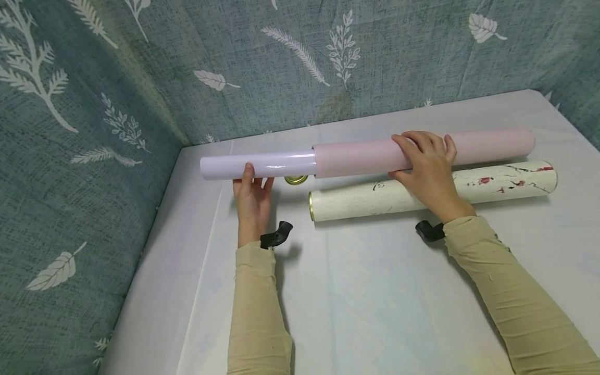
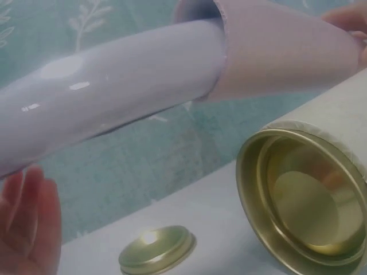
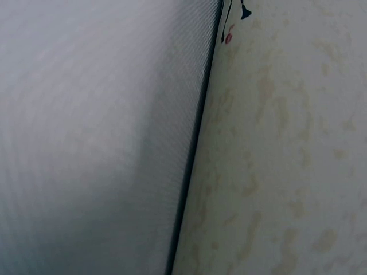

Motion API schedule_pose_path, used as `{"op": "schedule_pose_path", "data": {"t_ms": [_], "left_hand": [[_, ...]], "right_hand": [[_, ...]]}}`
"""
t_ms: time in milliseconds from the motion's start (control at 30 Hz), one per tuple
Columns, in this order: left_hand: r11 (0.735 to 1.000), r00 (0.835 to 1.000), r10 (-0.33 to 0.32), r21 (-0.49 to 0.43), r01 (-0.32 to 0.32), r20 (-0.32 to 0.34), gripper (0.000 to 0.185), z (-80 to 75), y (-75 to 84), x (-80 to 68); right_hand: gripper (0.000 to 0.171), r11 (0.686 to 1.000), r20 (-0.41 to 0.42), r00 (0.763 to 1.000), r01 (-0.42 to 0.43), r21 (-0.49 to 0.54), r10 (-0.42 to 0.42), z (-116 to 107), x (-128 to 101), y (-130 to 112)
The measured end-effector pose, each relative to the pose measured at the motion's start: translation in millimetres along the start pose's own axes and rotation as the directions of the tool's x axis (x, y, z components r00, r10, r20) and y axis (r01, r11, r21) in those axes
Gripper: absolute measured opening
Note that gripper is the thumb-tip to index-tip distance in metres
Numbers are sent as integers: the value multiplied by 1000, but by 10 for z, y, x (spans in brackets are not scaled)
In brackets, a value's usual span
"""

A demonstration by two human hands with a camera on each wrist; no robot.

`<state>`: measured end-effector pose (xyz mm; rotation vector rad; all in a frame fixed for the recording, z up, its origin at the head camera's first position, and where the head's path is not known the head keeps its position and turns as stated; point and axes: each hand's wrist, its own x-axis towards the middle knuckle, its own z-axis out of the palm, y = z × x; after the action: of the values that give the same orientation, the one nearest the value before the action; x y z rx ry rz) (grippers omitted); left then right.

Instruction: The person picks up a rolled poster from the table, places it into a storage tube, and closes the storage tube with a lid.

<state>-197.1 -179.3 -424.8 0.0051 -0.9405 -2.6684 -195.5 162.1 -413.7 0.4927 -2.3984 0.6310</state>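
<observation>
A pink tube (image 1: pixel 469 147) is held level above the table, and a glossy lilac roll (image 1: pixel 258 165) sticks out of its left end. My right hand (image 1: pixel 422 151) grips the pink tube over its middle. My left hand (image 1: pixel 255 179) is under the lilac roll with straight fingers (image 2: pixel 28 223), the thumb touching the roll's front. In the left wrist view the lilac roll (image 2: pixel 114 97) enters the pink tube (image 2: pixel 281 51). A cream tube (image 1: pixel 497 185) painted with blossoms lies on the table in front, its gold-rimmed end (image 2: pixel 304 200) open. Its gold lid (image 2: pixel 157 249) lies loose behind.
Teal leaf-patterned cloth (image 1: pixel 94 104) walls the back and left. A white table cover (image 1: pixel 375 291) reaches its left edge near the cloth. The right wrist view shows only the cream tube's surface (image 3: pixel 287 143) up close beside a pale grey surface (image 3: pixel 86 143).
</observation>
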Motion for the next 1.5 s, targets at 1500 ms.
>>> {"op": "schedule_pose_path", "data": {"t_ms": [1500], "left_hand": [[976,963,218,8,-220,-158,58,-76,124,20]], "right_hand": [[66,1000,-27,1000,-3,8,3,8,-6,-3]]}}
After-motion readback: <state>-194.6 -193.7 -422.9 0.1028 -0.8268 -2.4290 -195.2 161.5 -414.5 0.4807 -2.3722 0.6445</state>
